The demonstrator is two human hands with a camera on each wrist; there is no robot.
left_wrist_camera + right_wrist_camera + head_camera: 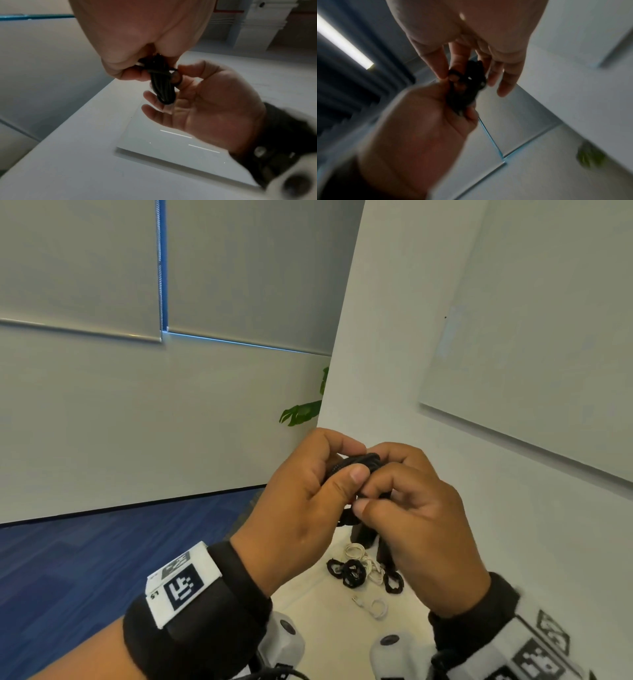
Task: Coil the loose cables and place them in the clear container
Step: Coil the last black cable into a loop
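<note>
- White table [308, 604] below holds finished coils.
- Left hand [294, 508] grips black cable bundle [356, 462]; right hand [411, 508] pinches its tail end.
- Wrap the tail tight, I'd say, and tuck it.

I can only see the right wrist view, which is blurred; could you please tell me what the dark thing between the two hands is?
Observer: It is a black cable wound into a small coil, which the head view shows clearly.
Operator: Thank you. How does the right hand hold it?
Observer: In the left wrist view, the right hand pinches the bundle near its top with thumb and forefinger; the other fingers are spread below it.
Operator: And are other cables waiting?
Observer: Yes. The head view shows several black coils and white cables lying on the light surface below the hands.
</note>
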